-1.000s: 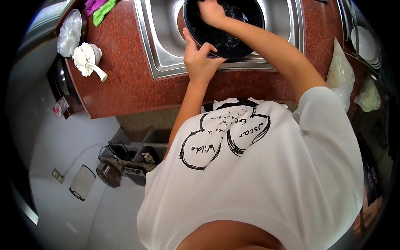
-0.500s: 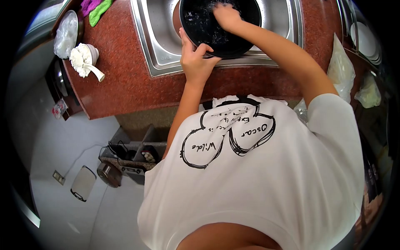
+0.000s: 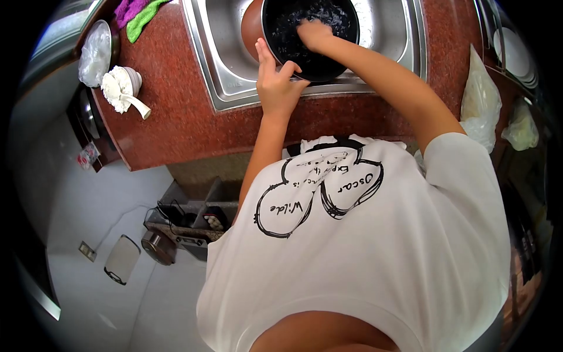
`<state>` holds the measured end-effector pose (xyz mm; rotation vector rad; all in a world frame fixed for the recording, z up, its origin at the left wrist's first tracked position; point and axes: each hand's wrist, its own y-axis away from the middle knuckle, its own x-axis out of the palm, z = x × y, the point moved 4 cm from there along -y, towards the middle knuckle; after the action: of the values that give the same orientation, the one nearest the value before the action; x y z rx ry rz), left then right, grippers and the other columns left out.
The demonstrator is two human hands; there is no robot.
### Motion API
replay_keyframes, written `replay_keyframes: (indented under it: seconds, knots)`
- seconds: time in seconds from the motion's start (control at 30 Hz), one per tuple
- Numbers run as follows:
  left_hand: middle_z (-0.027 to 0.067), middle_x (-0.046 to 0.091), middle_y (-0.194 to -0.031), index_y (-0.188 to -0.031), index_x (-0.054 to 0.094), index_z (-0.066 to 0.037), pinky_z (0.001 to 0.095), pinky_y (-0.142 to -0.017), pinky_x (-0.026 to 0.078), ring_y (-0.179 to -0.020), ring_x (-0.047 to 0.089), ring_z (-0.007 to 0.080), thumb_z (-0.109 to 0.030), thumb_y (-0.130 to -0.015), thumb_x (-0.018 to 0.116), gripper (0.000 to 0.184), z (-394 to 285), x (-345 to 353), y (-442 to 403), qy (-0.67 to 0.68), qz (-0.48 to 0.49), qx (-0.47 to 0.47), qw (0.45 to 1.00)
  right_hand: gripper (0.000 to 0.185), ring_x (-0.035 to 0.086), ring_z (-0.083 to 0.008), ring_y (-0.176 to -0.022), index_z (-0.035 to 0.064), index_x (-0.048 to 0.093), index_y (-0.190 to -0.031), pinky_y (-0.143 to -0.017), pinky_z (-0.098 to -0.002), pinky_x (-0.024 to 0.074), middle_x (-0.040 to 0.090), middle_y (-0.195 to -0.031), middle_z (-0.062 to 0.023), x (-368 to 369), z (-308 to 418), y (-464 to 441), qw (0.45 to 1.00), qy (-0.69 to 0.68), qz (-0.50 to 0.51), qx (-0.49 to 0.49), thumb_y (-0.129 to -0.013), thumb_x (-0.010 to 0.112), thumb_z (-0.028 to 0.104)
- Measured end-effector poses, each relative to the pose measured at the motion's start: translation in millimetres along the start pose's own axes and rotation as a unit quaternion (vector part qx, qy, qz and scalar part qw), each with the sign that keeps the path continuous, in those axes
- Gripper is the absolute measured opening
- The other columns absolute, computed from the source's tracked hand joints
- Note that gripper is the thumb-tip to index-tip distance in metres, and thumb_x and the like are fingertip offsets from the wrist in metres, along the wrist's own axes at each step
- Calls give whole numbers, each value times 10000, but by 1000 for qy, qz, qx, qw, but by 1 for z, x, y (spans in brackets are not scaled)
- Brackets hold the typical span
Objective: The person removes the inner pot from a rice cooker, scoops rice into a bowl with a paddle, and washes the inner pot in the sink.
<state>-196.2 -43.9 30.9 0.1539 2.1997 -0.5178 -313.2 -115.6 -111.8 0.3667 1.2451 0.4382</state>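
Note:
A deep black pan (image 3: 281, 53) with water inside is held tilted over the stainless steel sink (image 3: 226, 88). My left hand (image 3: 278, 88) grips the pan's near left rim, thumb and fingers spread along its edge. Inside the pan is my right hand (image 3: 315, 35), reaching down to the wetted bottom. Its fingertips are blurred and partly hidden, so I cannot see whether they hold anything. Ripples and bright glints show around them. A brown curved surface (image 3: 251, 29) shows at the pan's left; whether it is the pan's outer side or another vessel, I cannot tell.
On the red counter (image 3: 182, 126) to the left stand a bowl of white powder (image 3: 117, 88) with a white spoon, a plastic-covered pan (image 3: 97, 53) and purple and green cloths (image 3: 141, 20). Plastic bags (image 3: 481, 105) and stacked white plates (image 3: 513, 53) are at right.
The pan has tipped and shifted, showing more of the brown surface at its left. My right hand has moved slightly lower in the view inside it. My left hand keeps its hold.

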Motion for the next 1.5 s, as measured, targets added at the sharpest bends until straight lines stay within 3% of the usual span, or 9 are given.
replay_keyframes:
  seconds: [0.23, 0.4, 0.57, 0.67, 0.83, 1.0, 1.2, 1.33, 1.5]
  knots:
    - [319, 312, -1322, -635, 583, -88, 338, -858, 444, -1167, 432, 402, -119, -428, 799, 301, -3, -1, -3, -31, 8, 7, 999, 241, 523, -373, -939, 81, 587, -1006, -781, -423, 491, 509, -1113, -114, -14, 36, -3, 966, -169, -177, -79, -800, 468, 122]
    - [310, 307, -1330, -650, 578, -96, 339, -850, 454, -1162, 441, 393, -88, -409, 792, 323, 12, -7, -1, -39, 9, -2, 999, 336, 493, -368, -1049, 131, 549, -1140, -896, -428, 407, 443, -1219, -143, 32, 63, 15, 928, -255, 49, -269, -825, 455, 198]
    - [220, 350, -1347, -643, 594, -123, 362, -857, 438, -1083, 512, 349, -131, -399, 797, 318, 11, -7, -13, -39, 55, -9, 998, 396, 495, -349, -1069, 17, 533, -1113, -884, -392, 387, 508, -1162, -229, -6, 57, 40, 905, -328, 166, -215, -733, 471, 108]
    - [163, 331, -1373, -606, 558, -101, 495, -940, 354, -1128, 474, 336, -155, -387, 790, 324, -9, -18, -31, -114, 38, 150, 981, 312, 533, -295, -1026, 56, 587, -1069, -842, -375, 397, 579, -1086, -177, 4, 48, 35, 890, -355, 181, -223, -835, 449, 209]
    - [-39, 518, -564, -543, 521, -134, 421, -921, 383, -668, 561, 137, -425, -491, 703, 348, -6, 5, -60, -167, 186, 335, 908, 347, 563, -261, -937, 79, 581, -1109, -816, -363, 408, 602, -1039, -161, -20, 25, 53, 890, -358, 221, -176, -808, 526, 242]
    - [-14, 425, -517, -542, 437, -129, 300, -694, 434, -548, 488, 142, -406, -505, 653, 353, -22, 11, -58, -71, 153, 465, 869, 311, 574, -259, -942, 130, 626, -1062, -823, -363, 424, 617, -1054, -101, -42, -10, 76, 925, -223, 235, -197, -784, 540, 243]
    - [-22, 442, -522, -541, 431, -137, 297, -637, 395, -562, 483, 144, -387, -457, 657, 348, -45, 5, -65, -68, 169, 450, 874, 231, 517, -237, -1060, 141, 669, -947, -786, -390, 490, 611, -1042, -46, -59, -46, 46, 975, 173, 48, -132, -731, 627, 211]
    - [-6, 414, -485, -501, 411, -127, 299, -602, 365, -521, 457, 156, -420, -461, 694, 410, -76, -4, -83, -8, 108, 386, 916, 236, 520, -258, -1044, 72, 641, -992, -780, -401, 493, 569, -1088, -71, -90, -21, 18, 975, 189, -38, -111, -786, 541, 128]
    - [5, 366, -442, -479, 413, -106, 313, -603, 330, -465, 394, 191, -447, -431, 754, 485, -66, -18, -89, 49, 35, 273, 960, 380, 497, -393, -1068, 14, 592, -1048, -881, -426, 435, 496, -1160, -218, -92, -17, -13, 987, -147, -40, 51, -767, 568, 268]
